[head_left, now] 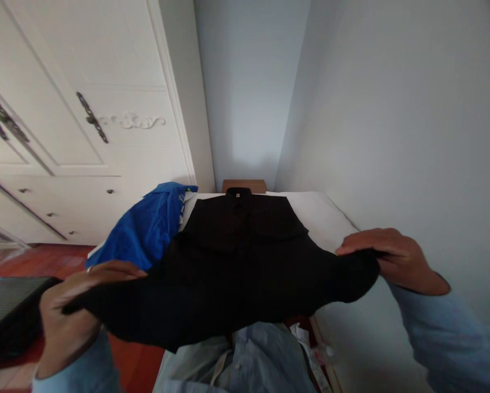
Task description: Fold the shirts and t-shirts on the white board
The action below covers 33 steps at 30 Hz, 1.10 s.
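A black collared garment (pixel 237 256) lies spread across a white surface (pixel 318 210), its collar with a small label at the far end. Its near edge is lifted and stretched between my hands. My left hand (pixel 75 305) grips the near left corner, fingers closed over the cloth. On the other side, my right hand (pixel 392 256) pinches the near right part of it. Blue cloth (pixel 142 229) lies at the left of the black garment, beyond my left hand.
A white wardrobe (pixel 138 71) with dark handles stands at the left, and a grey wall (pixel 392 109) rises at the right. A brown wooden piece (pixel 245 184) shows behind the collar. A black object (pixel 19 322) sits low at the left, near the red-brown floor (pixel 28 262).
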Available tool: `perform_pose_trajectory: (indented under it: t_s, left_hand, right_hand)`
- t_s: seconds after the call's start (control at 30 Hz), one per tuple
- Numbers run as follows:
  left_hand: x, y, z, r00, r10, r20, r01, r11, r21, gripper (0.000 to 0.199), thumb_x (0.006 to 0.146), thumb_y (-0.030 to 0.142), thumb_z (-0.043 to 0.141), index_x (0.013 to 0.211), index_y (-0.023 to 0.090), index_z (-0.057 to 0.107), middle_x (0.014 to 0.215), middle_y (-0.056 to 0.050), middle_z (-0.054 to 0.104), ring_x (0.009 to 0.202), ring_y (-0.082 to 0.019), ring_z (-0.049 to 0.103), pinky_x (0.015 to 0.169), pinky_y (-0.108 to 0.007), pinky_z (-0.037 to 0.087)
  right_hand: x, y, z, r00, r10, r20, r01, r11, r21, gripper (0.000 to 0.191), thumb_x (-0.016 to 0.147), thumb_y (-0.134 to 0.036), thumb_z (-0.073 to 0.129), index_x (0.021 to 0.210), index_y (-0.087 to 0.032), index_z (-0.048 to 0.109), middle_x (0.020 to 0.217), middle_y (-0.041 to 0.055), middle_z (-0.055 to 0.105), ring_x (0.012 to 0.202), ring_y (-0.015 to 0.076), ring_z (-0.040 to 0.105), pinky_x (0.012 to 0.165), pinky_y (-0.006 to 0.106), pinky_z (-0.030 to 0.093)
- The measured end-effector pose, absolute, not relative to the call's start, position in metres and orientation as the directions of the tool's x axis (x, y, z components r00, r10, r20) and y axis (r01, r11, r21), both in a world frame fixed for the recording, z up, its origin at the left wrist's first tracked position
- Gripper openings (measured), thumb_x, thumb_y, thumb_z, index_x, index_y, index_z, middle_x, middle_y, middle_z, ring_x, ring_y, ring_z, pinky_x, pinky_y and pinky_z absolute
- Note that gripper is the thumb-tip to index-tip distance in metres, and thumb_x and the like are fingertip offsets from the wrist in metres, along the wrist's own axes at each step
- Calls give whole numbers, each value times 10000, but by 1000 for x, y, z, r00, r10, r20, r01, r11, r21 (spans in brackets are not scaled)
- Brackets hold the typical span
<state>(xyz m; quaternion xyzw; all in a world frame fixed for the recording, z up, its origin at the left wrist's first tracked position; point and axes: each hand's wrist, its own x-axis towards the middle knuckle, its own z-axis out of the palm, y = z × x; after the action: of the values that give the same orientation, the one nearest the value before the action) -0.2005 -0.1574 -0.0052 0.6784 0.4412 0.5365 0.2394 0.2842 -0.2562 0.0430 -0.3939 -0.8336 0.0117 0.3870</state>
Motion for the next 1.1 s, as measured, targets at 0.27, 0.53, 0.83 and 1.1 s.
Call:
perform_pose_trajectory:
  t_s: [0.27,0.53,0.83,1.1]
  left_hand:
    - [-144,-130,49,281,837,469,402,-547,734,152,741,406,732,790,284,808,747,29,764,697,-217,700,689,-344,582]
    - [-147,-71,64,303,853,425,222,-497,838,293,710,443,779,721,153,736,689,-15,708,615,-171,638,609,-317,513]
    - [-44,168,12,85,981,172,718,-180,673,216,842,261,599,722,101,681,549,-8,558,712,-189,614,592,-249,374]
    - [-63,219,-83,134,991,-9,805,-103,584,198,751,271,703,584,170,672,493,6,563,575,-183,598,572,-265,413]
  right_hand:
    - [260,-204,78,-482,770,418,593,638,-491,143,914,-395,709,983,-318,808,870,-19,807,761,164,766,703,213,588]
    - [279,-145,86,-362,855,372,418,505,-755,253,760,-480,844,756,-239,766,721,8,750,650,160,709,592,227,562]
    - [346,73,0,216,976,0,70,-16,-997,177,788,-252,821,849,-159,683,733,28,740,631,128,642,648,228,565]
    - [385,78,-100,185,931,-315,98,-336,-937,209,692,-185,871,827,-144,716,823,83,773,697,177,700,781,308,597]
